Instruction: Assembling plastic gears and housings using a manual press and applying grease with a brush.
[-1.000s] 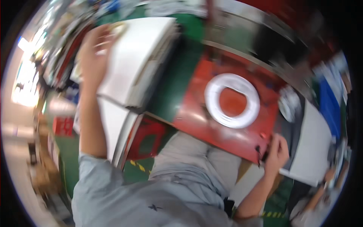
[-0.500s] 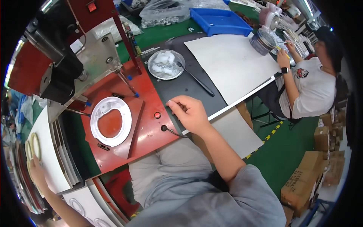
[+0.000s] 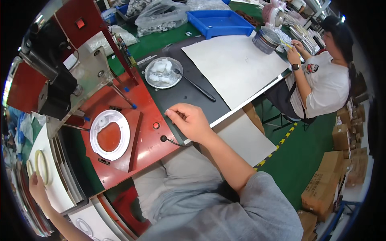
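My left hand point(image 3: 39, 192) is at the far left, over a white board point(image 3: 60, 197). Its fingers are closed at the lower edge of a cream ring point(image 3: 46, 173), with a second ring point(image 3: 29, 168) beside it. My right hand point(image 3: 189, 121) is loosely curled near the red machine base's right edge, next to a red push button point(image 3: 156, 125); nothing shows in its fingers. On the raised red plate lies a white ring-shaped part point(image 3: 125, 140) with a wide opening. A round dish point(image 3: 177, 80) of white paste stands farther back, a black-handled spreader point(image 3: 203, 92) resting on its rim.
The red machine point(image 3: 60, 40) with its black head stands at left. Beyond the dark mat lie a large white sheet point(image 3: 225, 60), a blue tray point(image 3: 219, 30) and a round tin point(image 3: 266, 40). At right a seated co-worker point(image 3: 321, 80) handles small parts. Cardboard boxes point(image 3: 323, 180) line the floor.
The view has shifted, so the bench appears farther left. The cream ring has moved slightly right over the board with my left hand. My right hand stays curled beside the button.
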Demonstrator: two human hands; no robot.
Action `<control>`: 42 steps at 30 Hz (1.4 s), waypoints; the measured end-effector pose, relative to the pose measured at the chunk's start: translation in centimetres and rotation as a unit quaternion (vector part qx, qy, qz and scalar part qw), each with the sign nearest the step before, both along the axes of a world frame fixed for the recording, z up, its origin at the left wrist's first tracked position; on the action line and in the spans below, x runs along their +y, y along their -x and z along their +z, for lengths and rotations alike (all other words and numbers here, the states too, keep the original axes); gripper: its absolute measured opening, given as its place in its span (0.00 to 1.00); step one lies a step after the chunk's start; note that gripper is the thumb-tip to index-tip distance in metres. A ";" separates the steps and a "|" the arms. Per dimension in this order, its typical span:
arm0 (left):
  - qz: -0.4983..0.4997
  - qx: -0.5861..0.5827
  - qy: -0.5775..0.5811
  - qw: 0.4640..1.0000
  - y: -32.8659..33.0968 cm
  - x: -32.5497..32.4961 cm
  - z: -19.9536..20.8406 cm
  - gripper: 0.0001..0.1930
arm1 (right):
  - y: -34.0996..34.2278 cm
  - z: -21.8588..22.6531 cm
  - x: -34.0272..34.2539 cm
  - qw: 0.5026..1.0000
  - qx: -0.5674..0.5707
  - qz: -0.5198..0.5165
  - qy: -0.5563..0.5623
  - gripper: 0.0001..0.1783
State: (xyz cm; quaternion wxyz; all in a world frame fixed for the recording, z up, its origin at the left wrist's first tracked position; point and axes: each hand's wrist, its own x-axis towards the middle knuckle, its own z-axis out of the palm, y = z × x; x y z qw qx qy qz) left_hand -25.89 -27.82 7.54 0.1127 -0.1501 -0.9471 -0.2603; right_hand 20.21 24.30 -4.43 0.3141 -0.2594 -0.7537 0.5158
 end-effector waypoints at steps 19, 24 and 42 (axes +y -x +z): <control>-0.353 0.113 -0.302 0.878 -30.6 22.4 -2.2 0.21 | -2.8 8.4 -7.4 0.939 0.137 0.288 0.130 0.20; -0.349 0.047 -0.332 0.875 -33.7 26.3 -3.9 0.27 | -3.4 10.0 -8.6 0.889 0.131 0.346 0.269 0.17; -0.502 -0.313 -0.372 0.715 -32.6 25.7 -5.2 0.16 | -4.3 8.8 -6.7 0.967 0.162 0.168 0.098 0.23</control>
